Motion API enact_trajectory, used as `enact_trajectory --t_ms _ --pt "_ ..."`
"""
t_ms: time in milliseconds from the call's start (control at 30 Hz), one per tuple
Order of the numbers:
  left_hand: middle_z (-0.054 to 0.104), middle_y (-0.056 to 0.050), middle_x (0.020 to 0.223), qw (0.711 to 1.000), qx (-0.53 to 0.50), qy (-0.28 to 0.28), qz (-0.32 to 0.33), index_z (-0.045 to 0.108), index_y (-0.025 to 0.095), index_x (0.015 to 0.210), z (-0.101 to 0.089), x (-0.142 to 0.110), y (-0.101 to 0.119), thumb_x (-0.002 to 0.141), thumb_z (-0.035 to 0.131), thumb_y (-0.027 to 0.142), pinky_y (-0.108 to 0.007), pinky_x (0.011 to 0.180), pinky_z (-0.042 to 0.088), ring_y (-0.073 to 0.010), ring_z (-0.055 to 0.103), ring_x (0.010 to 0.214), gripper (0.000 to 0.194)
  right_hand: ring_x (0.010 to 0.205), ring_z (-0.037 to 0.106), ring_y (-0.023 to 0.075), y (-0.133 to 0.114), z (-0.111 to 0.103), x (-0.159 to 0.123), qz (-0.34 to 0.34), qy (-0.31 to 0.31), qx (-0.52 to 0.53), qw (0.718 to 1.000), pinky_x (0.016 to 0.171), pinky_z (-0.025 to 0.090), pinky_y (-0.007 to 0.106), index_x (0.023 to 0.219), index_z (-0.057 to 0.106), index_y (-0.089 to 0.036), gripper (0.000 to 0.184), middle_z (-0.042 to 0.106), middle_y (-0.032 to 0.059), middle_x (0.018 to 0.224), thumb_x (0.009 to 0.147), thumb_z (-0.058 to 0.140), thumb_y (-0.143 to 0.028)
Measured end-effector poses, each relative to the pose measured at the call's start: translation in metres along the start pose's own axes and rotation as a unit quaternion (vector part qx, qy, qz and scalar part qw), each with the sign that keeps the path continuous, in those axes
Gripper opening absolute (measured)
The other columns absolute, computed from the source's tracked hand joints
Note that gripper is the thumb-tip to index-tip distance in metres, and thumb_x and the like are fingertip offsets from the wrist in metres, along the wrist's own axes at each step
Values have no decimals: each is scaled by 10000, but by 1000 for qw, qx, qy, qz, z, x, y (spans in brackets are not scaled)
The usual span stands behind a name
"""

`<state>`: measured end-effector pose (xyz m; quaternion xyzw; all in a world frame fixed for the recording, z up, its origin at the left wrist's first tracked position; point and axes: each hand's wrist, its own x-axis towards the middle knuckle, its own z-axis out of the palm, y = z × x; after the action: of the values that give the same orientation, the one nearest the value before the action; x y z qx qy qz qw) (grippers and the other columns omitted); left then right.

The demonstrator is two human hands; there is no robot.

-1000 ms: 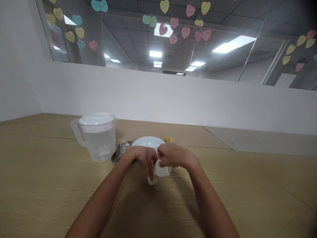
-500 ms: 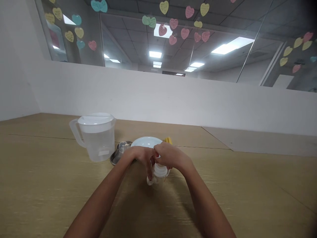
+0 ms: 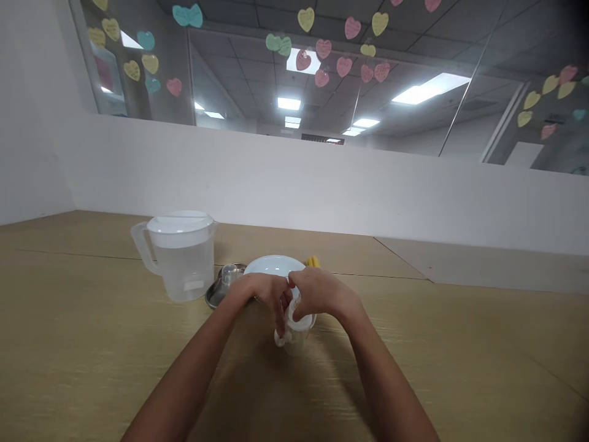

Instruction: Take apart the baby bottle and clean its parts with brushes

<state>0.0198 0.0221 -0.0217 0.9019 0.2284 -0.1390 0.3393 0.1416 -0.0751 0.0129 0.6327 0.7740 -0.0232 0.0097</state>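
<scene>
Left hand point(image 3: 260, 296) and right hand point(image 3: 322, 293) both closed tight on a clear bottle point(image 3: 297, 331). Plate point(image 3: 271, 264) just behind, water jug point(image 3: 181, 265) further left.

White partition point(image 3: 294, 184); seemingly glass panes point(image 3: 322, 80) above

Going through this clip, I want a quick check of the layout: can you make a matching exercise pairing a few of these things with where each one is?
Things:
1. clear plastic jug with white lid
2. clear dome-shaped cup
3. white plate
4. right hand

Places:
A. resting on the steel dish
B. gripping the small clear container
C. just beyond the hands
D. left of the steel dish

Pairs: 1-D, 2-A, 3-C, 4-B
</scene>
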Motion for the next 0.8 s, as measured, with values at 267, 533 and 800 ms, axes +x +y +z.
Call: enact_trajectory --t_ms 267,533,800 --pt "671 14 742 1000 0 12 -1 659 153 666 0 6 -3 389 797 312 -242 561 415 -176 562 686 348 750 593 197 -9 0 1 35 -1 10 999 460 320 248 958 571 -150 395 635 74 934 631 632 -362" --pt "673 25 780 1000 9 13 4 658 169 655 2 11 -10 359 805 333 -253 592 431 -196 584 712 369 755 609 223 -17 5 2 38 10 -9 999 518 389 274 986 584 -117 327 647 111 929 700 556 -274" --pt "670 28 761 996 65 36 -56 672 185 697 3 -1 14 382 784 391 -242 535 389 -187 579 694 393 732 607 210 -15 4 2 53 14 9 998 462 340 251 896 601 -136 286 649 91 875 658 619 -294"
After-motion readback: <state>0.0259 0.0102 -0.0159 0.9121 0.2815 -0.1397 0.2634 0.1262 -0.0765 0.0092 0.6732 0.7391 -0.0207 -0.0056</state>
